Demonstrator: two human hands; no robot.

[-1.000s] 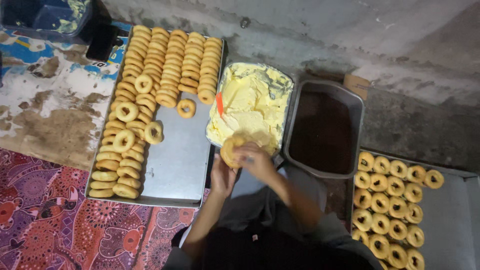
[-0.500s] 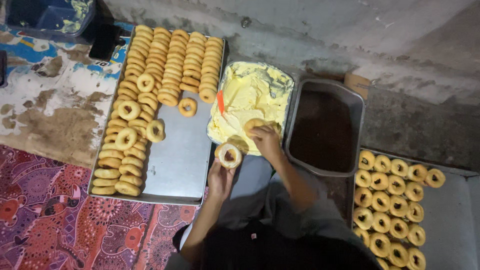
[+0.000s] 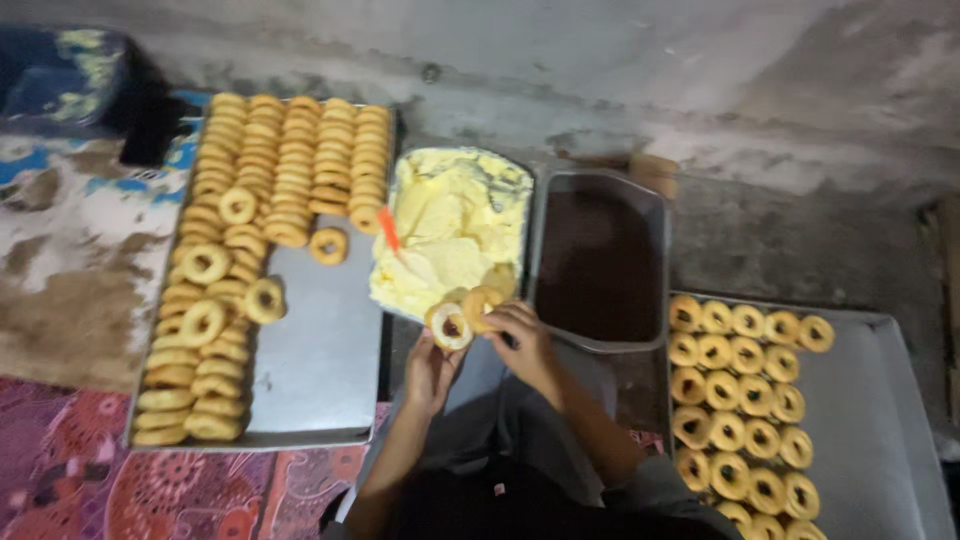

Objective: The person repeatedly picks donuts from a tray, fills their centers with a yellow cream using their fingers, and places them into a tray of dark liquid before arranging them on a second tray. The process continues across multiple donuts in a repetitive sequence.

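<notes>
The left hand point(image 3: 432, 368) grips one ring biscuit point(image 3: 447, 326) by its edge, hole facing up, just below the tray of yellow cream point(image 3: 450, 235). The right hand point(image 3: 525, 345) pinches a second ring biscuit point(image 3: 481, 304) against it, the two touching at the tray's near edge. This looks like the pairing step, two rings meeting over filling. A clean sandwich would call for squaring the rings and pressing gently. Plain rings fill the left tray point(image 3: 320, 370); more sit on the right tray point(image 3: 860, 400).
</notes>
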